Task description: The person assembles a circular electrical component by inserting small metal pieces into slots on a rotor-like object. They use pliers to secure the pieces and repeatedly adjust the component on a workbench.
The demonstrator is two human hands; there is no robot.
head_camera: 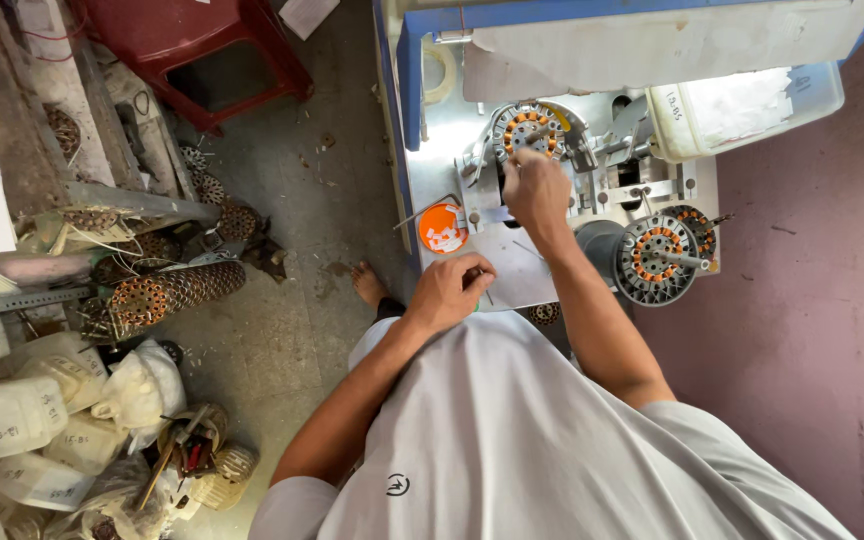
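Copper-and-orange, the wound stator (529, 128) sits clamped in the fixture at the back of the grey machine bed (537, 272), under a blue frame. The right hand (535, 187) reaches onto its near edge with fingers bunched together, seemingly pinching a wire end too fine to make out. The left hand (449, 291) rests at the near edge of the bed, fingers curled inward; whether it grips anything I cannot tell. By the look of it the step in hand is dressing or seating a lead on the mounted stator, and the next move calls for a steady, fine pull without snagging the windings. A second stator (655, 256) sits on a spindle to the right. A round orange sticker with white marks (443, 228) lies left of the fixture. A translucent white plastic tub (742, 108) with a handwritten label stands at the upper right. On the floor at left lie a row of stacked cores (177, 292) and white labelled jugs (12, 418)
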